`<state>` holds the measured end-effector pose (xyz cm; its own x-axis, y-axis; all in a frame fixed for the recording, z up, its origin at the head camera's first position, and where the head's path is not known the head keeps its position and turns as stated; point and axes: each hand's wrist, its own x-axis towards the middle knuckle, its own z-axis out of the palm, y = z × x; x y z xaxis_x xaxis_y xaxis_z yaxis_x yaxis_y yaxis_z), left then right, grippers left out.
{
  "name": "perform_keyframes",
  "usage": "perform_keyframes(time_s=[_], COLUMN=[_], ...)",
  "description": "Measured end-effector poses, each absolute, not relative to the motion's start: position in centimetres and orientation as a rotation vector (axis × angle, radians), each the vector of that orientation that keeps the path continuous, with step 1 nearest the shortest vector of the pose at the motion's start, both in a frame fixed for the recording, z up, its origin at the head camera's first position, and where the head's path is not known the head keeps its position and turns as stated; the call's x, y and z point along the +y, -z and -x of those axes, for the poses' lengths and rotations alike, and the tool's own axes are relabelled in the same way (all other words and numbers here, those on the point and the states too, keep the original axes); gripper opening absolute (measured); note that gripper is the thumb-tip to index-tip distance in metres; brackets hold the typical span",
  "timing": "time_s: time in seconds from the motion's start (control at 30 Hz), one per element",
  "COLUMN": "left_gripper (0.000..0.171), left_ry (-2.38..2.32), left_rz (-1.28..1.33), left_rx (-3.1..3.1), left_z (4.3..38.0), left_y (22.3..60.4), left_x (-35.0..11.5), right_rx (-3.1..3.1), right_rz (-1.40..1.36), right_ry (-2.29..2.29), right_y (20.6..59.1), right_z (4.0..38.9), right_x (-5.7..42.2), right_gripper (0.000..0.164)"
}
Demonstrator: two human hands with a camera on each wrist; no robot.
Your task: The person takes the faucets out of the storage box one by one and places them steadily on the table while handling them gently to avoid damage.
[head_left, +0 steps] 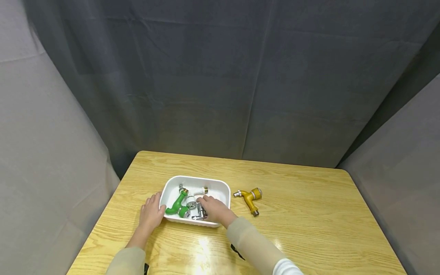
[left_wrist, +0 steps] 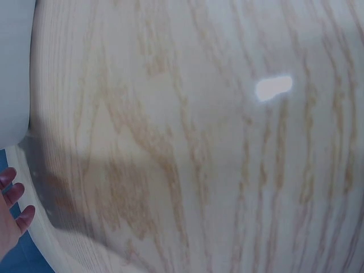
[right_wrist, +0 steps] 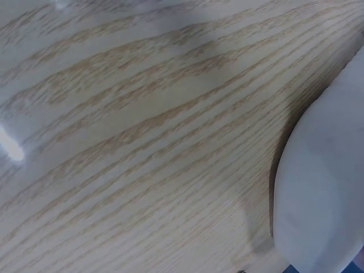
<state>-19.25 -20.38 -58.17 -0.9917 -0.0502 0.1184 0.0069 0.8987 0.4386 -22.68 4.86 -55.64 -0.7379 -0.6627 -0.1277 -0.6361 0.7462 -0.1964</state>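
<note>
A white tray (head_left: 225, 187) on the wooden table holds several taps. My left hand (head_left: 151, 212) rests at its left end, the thumb by the rim and the fingers along the outer wall. Reaching in over the right front side, my right hand (head_left: 216, 210) grips a chrome tap (head_left: 199, 215), partly hidden under the fingers. A green tap (head_left: 178, 204) lies on the left inside the tray, and a white tap (head_left: 191, 201) lies in the middle. In the left wrist view, some fingertips (left_wrist: 14, 193) show; the right wrist view shows mostly table and tray wall.
A yellow tap (head_left: 250, 198) lies on the table (head_left: 309, 217) just right of the tray. Dark cloth (head_left: 206, 76) hangs behind the table, with pale cloth at both sides.
</note>
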Motion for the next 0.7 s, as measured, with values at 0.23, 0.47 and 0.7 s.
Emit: perform_keyframes(time_s=[0.23, 0.47, 0.7], left_gripper=[0.049, 0.049, 0.05], left_ry=[0.672, 0.69, 0.698], left_rz=[-0.03, -0.035, -0.037], left_rx=[-2.92, -2.922, -2.935], left_z=[19.25, 19.2, 19.22], left_y=[58.16, 58.09, 58.08], left_x=[-20.36, -20.31, -20.4], right_rx=[2.782, 2.817, 2.85], right_rz=[1.098, 1.165, 1.237], right_ry=[0.153, 0.08, 0.026], right_y=[55.76, 55.65, 55.62], right_z=[22.63, 22.62, 22.63], right_x=[4.9, 4.94, 5.01], right_gripper=[0.065, 0.063, 0.064])
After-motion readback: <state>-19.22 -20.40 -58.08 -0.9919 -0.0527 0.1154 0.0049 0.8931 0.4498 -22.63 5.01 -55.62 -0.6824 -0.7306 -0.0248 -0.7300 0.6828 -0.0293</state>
